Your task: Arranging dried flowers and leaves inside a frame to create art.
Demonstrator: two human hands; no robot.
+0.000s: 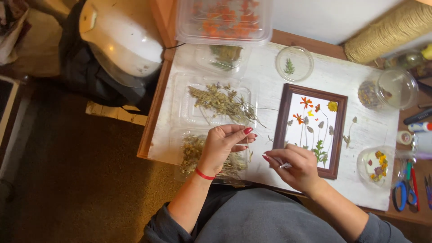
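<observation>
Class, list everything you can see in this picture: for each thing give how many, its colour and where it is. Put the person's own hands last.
Picture frame: one, dark brown, right of centre, pressed flowers laid inside.
Clear trays of dried stems: two, pale green-brown, left part of the table.
Lidded box of orange flowers: one, clear, top edge.
Round dishes: three, clear, above and right of the frame.
Twine spool: one, tan, top right.
Scissors: one, blue-handled, right edge.
Table: one, whitish.
Left hand: pinching a thin dried stem above the nearer tray.
Right hand: holding small metal tweezers.
</observation>
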